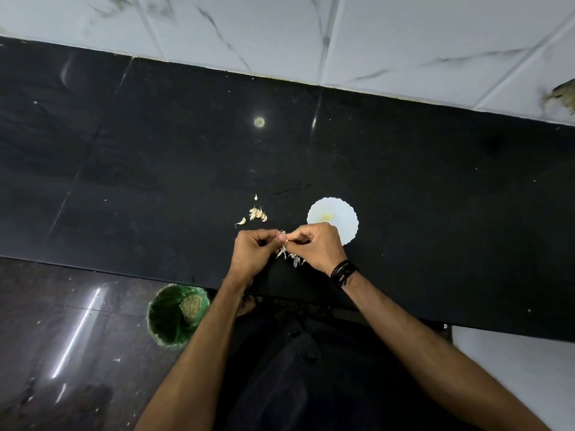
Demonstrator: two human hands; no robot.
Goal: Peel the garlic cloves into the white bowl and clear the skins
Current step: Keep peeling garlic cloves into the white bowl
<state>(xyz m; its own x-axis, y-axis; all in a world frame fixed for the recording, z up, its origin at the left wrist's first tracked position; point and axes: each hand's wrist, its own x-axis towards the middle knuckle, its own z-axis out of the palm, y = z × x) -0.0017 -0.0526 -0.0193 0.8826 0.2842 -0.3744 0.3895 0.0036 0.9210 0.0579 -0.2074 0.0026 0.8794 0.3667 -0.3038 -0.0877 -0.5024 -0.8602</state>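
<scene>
Both forearms reach over the near edge of a black polished tabletop (155, 144). Left hand (253, 251) and right hand (314, 244) meet, each grip pinching one clove (283, 236) above a heap of skins (291, 258). Unpeeled cloves (257, 213) lie just beyond; the white bowl (339, 213) sits beside the right hand. White marbled tiles (373, 35) back the tabletop. A green bin (166, 318) stands on the dark floor (62, 337).

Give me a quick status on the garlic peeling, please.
Both hands, left and right, pinching one clove. Unpeeled cloves left of bowl. Skins under hands. Nothing in the way.
</scene>
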